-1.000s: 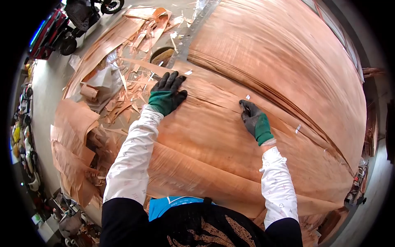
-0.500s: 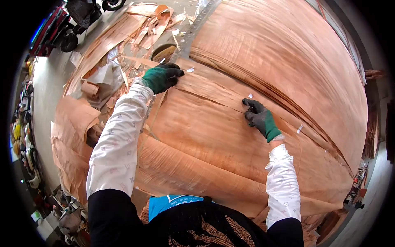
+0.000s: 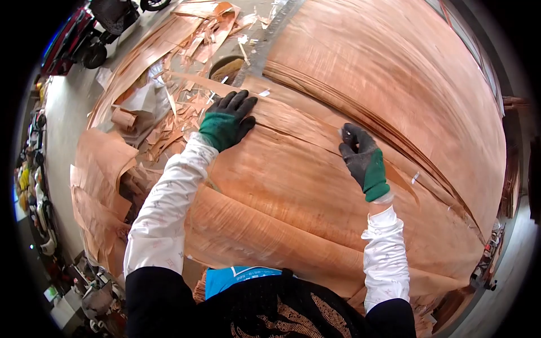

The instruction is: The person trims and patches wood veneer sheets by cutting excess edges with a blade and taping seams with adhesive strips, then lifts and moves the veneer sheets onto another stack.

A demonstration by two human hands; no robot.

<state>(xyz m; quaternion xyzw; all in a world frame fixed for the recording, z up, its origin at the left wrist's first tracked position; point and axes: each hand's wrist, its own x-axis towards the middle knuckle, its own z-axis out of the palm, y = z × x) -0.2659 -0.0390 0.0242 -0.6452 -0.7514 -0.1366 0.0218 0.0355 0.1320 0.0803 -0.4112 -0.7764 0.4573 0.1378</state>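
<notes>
My left hand [image 3: 228,121], in a green glove with dark-coated fingers, lies open and flat at the left end of a narrow wood veneer strip [image 3: 293,121]. The strip lies along the upper edge of a broad veneer sheet [image 3: 282,174], a thin dark gap between them. Over the strip's right part, my right hand [image 3: 363,160], gloved alike, has its fingers curled and thumb drawn in. What they hold, if anything, is hidden. A small white patch shows by its fingertips. Other white tape pieces [image 3: 265,93] lie along the seam.
A tall veneer stack [image 3: 383,62] rises beyond the seam, its layered edge facing me. Veneer scraps [image 3: 174,107] litter the floor at left, near a round bin [image 3: 227,69]. A parked vehicle [image 3: 93,45] stands at upper left. Curled sheets [image 3: 101,191] hang at the left.
My left hand has gone from a bent grip to lying flat with fingers spread. My right hand has shifted slightly right and turned more upright. A thin sliver now sticks out right of its wrist.
</notes>
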